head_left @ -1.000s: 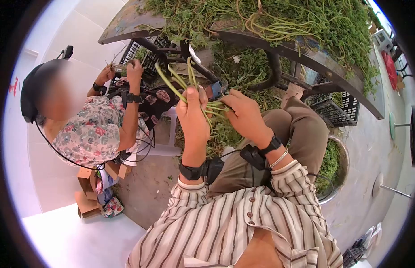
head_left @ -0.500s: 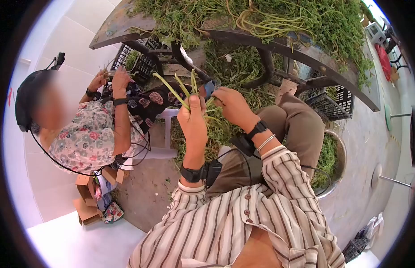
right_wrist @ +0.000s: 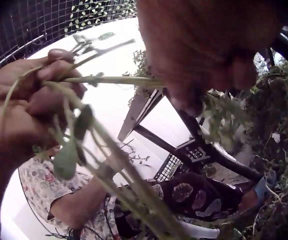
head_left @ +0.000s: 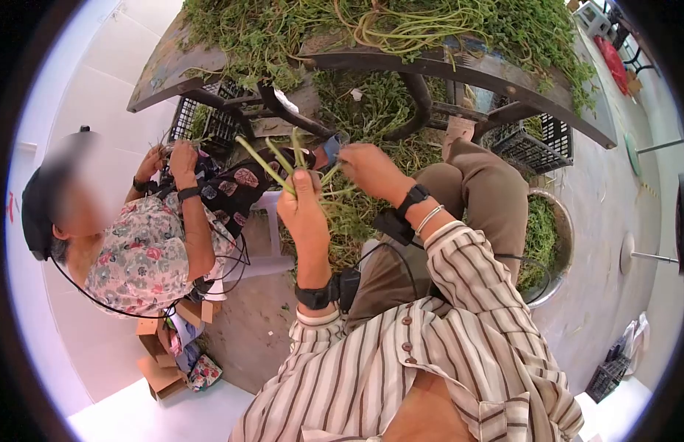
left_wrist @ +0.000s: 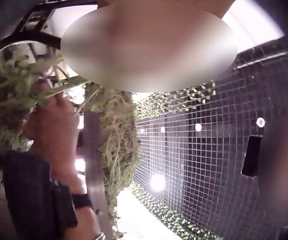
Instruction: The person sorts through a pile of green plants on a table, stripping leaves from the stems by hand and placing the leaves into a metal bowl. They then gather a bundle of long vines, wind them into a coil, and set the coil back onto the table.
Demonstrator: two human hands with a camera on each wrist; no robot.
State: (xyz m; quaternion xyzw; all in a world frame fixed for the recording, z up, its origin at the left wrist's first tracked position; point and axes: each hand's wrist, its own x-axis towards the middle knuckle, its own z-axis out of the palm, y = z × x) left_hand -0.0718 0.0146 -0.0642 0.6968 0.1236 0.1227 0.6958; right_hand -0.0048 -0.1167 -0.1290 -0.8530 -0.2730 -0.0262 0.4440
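Several thick green stems (head_left: 279, 156) stand fanned out of the left hand (head_left: 306, 214), whose thumb and curled fingers grip them. Just right of it, the right hand (head_left: 375, 173) pinches a leafy stem near the bunch. In the right wrist view one stem (right_wrist: 114, 80) runs straight from the left hand (right_wrist: 29, 100) to the fingers of the right hand (right_wrist: 199, 55), and leaves hang below those fingers. The left wrist view shows the right hand (left_wrist: 54, 125) beside green stems; a blurred patch covers much of that view's top.
Heaped greens (head_left: 283, 37) lie on the table (head_left: 154, 81) at the front. Beneath it are more greens (head_left: 357, 110) and black crates (head_left: 537, 144). A round basin (head_left: 567, 221) of greens stands at the right. Another person (head_left: 158, 254) sits at the left, holding thin stems.
Both hands have shifted left in the head view, and the right hand has come closer to the left. The surroundings have shifted too; the left hand still grips its stems.
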